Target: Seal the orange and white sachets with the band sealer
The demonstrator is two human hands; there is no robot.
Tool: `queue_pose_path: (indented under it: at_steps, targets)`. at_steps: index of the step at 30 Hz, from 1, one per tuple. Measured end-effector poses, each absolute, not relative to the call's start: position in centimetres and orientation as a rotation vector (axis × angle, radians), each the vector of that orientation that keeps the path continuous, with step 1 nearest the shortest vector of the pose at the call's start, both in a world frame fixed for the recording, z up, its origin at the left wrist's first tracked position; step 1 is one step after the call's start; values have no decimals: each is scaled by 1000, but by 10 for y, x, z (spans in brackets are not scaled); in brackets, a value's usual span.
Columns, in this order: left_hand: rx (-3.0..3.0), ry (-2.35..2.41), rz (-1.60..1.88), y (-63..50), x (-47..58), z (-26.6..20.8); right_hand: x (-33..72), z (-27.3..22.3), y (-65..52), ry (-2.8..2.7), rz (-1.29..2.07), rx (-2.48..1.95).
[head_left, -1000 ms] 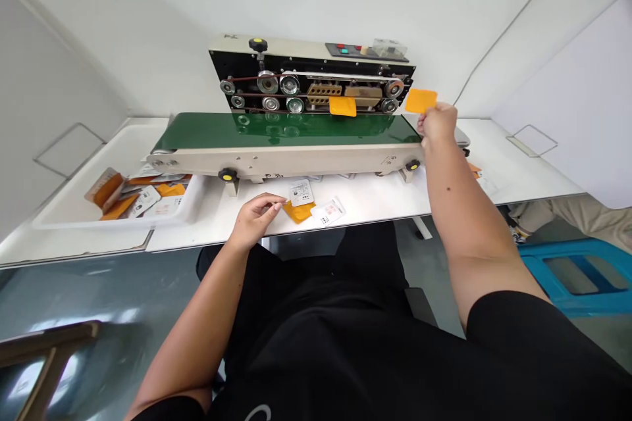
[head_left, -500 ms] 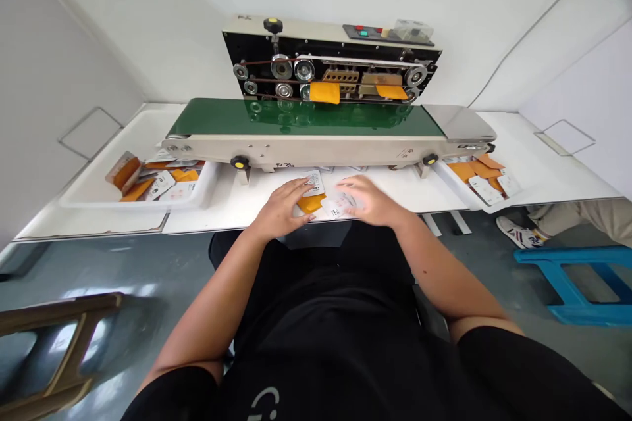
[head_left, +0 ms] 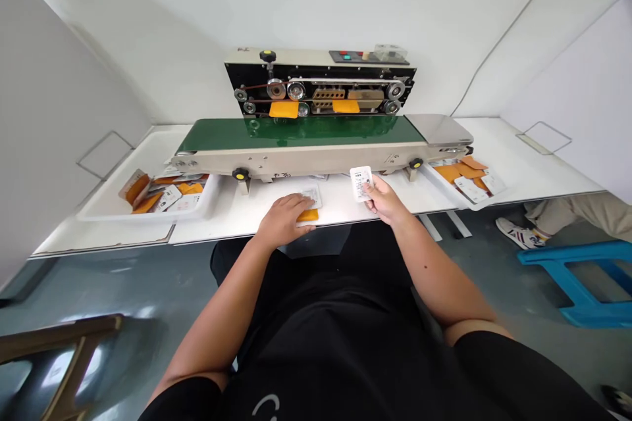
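Before the green belt (head_left: 291, 133), the right hand (head_left: 386, 202) pinches a white packet (head_left: 359, 179); the left hand (head_left: 282, 220) (thumb apart, fingers loosely stretched) partly covers an orange packet (head_left: 309, 215).

Band sealer (head_left: 316, 162) on table (head_left: 222, 218); left bin (head_left: 200, 209) and right bin (head_left: 476, 206) of packets (head_left: 170, 197) flanking it; pouches (head_left: 284, 110) behind its belt (head_left: 296, 134); sachets (head_left: 315, 197) in front, partly under left hand (head_left: 283, 220).

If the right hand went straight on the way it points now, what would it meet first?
Probably the conveyor's front rail: the right hand points forward and leftward, its white packet leading. Its height is hard to judge, so it might pass over or under.
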State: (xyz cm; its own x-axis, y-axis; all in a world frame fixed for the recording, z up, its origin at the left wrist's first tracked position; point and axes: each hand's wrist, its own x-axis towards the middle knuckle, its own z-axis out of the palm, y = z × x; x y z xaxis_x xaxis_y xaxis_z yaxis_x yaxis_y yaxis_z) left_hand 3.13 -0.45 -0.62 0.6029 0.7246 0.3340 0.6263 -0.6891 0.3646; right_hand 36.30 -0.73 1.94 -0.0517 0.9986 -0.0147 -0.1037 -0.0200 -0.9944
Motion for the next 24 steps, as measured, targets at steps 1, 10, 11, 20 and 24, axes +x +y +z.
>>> queue_pose_path:
  at_steps: [1,10,11,20,24]
  targets:
    - [2614,1089,719,-5,31,-6,374,35,-5,-1181,1344,-1135]
    - [2572,970,906,-3,20,-12,483,167,112,-798,760,-1404]
    - [2563,994,952,-2,19,-14,484,170,125,-777,817,-1447]
    - [2349,1102,1284,-11,19,-12,417,147,113,-1002,264,-1481]
    - [2060,1226,1486,-14,13,-11,337,94,47,-1625,251,-1244]
